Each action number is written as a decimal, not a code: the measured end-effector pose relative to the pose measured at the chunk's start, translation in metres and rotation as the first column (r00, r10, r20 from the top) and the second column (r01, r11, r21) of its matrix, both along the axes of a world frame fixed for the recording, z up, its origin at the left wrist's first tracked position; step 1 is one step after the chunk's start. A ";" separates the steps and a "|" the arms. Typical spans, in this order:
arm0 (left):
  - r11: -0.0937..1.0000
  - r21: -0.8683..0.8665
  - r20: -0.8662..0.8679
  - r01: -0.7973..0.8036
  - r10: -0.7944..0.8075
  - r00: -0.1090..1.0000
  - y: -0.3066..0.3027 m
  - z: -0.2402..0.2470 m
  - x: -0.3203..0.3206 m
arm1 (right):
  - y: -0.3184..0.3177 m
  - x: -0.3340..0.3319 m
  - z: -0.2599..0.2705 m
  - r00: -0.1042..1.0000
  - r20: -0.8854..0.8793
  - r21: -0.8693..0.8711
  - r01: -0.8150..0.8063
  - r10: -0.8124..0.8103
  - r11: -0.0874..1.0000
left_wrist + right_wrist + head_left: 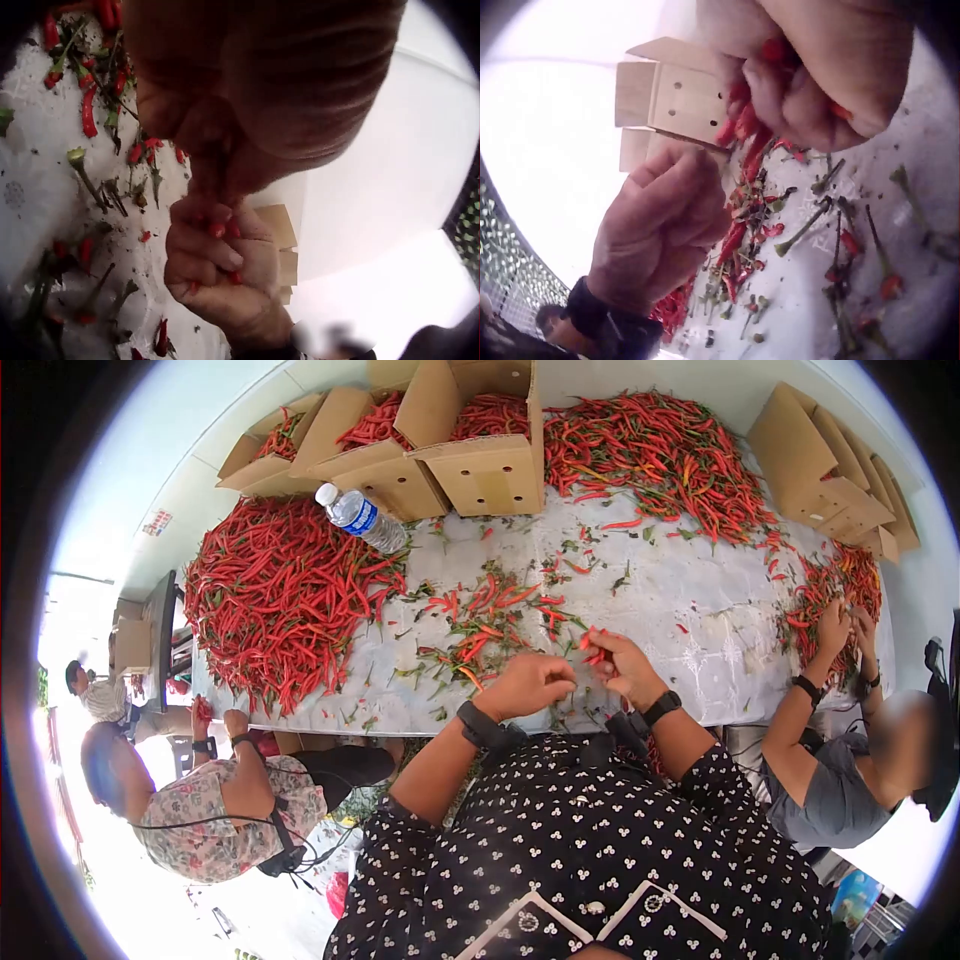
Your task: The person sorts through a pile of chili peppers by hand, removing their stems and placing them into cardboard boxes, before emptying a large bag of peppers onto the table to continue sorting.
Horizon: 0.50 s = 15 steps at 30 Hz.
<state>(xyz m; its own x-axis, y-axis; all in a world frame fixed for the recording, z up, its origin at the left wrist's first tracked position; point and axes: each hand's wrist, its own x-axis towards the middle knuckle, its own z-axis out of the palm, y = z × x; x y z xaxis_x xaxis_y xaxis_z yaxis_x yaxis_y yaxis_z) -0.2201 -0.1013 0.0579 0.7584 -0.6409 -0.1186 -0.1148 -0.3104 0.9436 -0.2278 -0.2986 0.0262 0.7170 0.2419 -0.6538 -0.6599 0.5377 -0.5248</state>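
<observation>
My right hand (pixel 628 668) grips several red chili peppers (pixel 744 124) in its curled fingers above the front part of the table. In the left wrist view, red pieces (pixel 217 229) show between those fingers. Close beside it on the left, my left hand (pixel 528 686) has its fingers curled in and thumb near the index finger; no object shows in it in the right wrist view. Beneath and beyond both hands lie scattered chilies (pixel 485 635), green stems (pixel 802 231) and leaf scraps on the pale table cover (pixel 690 670).
A big heap of red chilies (pixel 290 600) covers the left side; another heap (pixel 660 455) lies at the back. Cardboard boxes (pixel 490 480) of chilies stand behind a water bottle (pixel 365 520). People sit at both sides, one handling chilies (pixel 835 600) on the right.
</observation>
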 end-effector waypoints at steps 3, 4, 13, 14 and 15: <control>0.962 0.250 0.156 0.112 -0.154 0.976 -0.003 -0.014 0.012 | -0.020 0.001 -0.009 0.993 0.103 0.036 0.058 -0.062 0.998; 0.885 0.463 0.276 0.042 -0.189 0.942 -0.004 -0.023 0.019 | -0.023 -0.002 -0.010 0.992 0.102 0.033 0.072 -0.075 0.997; 0.738 0.590 0.509 -0.329 -0.024 0.860 -0.033 -0.048 0.035 | -0.023 -0.017 -0.011 0.987 0.163 0.021 -0.005 0.001 1.000; 0.740 0.592 0.509 -0.320 -0.036 0.860 -0.033 -0.050 0.034 | -0.022 -0.016 -0.012 0.988 0.157 -0.001 0.004 -0.003 1.000; 0.740 0.593 0.509 -0.318 -0.039 0.860 -0.034 -0.052 0.035 | -0.023 -0.016 -0.013 0.988 0.157 -0.001 0.007 -0.006 1.000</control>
